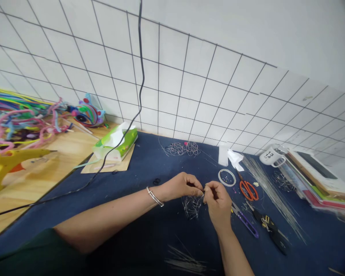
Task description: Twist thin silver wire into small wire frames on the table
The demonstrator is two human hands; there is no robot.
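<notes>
Navy cloth bears straight wires, apparently unused; the left hand and right hand pinch together at the top edge of a wire tangle below their fingertips, seemingly part-shaped, not finished.

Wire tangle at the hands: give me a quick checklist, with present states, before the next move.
1. Left hand at the wire tangle: ok, fingers pinched at its upper edge.
2. Right hand alongside: ok, fingers pinched beside the left's.
3. Exact wire ends gripped: cannot tell, fingers cover them.
4. Orange-handled scissors out of the hands: ok, lying to the right.
5. Near cloth free of loose wires: not ok, several lie there.
</notes>
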